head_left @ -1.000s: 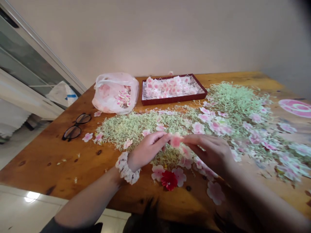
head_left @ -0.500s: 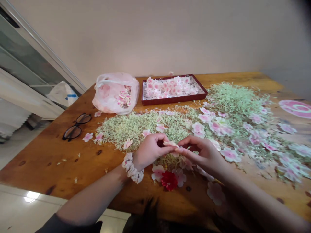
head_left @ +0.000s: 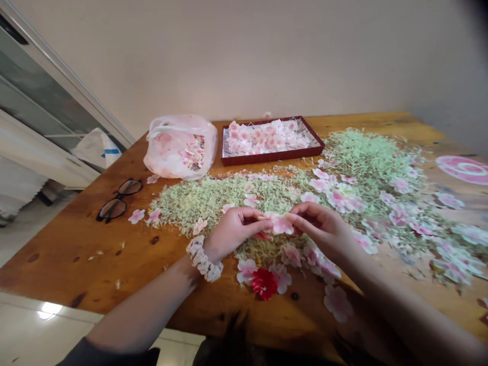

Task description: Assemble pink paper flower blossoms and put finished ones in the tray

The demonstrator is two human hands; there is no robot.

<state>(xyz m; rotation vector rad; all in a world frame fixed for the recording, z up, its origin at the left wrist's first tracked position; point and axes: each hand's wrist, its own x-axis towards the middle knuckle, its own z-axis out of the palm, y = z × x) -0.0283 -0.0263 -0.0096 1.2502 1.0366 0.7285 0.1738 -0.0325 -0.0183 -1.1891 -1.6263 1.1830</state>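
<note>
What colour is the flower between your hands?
The flower is pale pink, whiter at the edges; head view.

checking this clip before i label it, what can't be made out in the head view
Pink flower: the fingertips of the left hand and right hand pinch it and cover its edges and underside.
Plastic bag: its cloudy film blurs most of what is inside.
Pink round thing: cut off by the right edge and blurred.
Dark shape: cut off by the bottom edge, cannot be identified.

flower (head_left: 282, 225) partly behind fingertips (head_left: 294, 218), pink disc (head_left: 463, 169) cropped (right edge)
</note>
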